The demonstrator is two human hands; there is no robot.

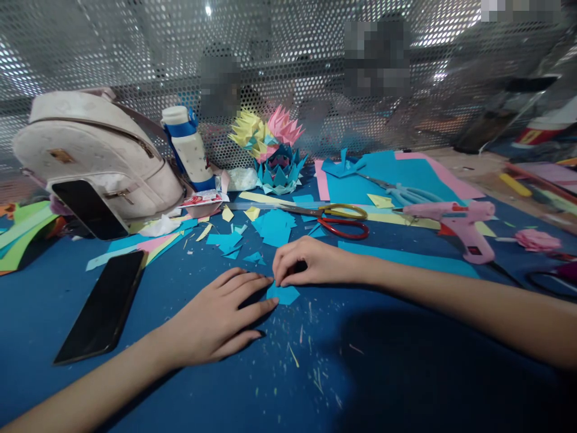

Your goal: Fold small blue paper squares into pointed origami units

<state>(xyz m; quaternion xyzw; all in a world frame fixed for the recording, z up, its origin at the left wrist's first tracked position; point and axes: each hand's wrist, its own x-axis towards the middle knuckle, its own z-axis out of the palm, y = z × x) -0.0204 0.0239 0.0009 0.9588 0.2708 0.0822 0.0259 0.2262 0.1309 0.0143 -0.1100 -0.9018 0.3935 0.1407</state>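
A small blue paper piece (283,294) lies flat on the dark blue table (216,397). My left hand (225,316) rests on the table with its fingers spread, two fingertips touching the left side of the piece. From the right, my right hand (306,263) pinches at the upper edge of that piece, thumb and index finger together. Just beyond my hands are blue paper scraps (273,226) and scissors (345,211) with yellow and red handles.
Two phones (101,307) (90,208), a pale backpack (94,150) and a bottle (192,150) stand or lie left. Folded paper flowers (279,168) are at the back. A pink glue gun (464,225), light-blue scissors (410,195) and paper sheets (378,180) lie right.
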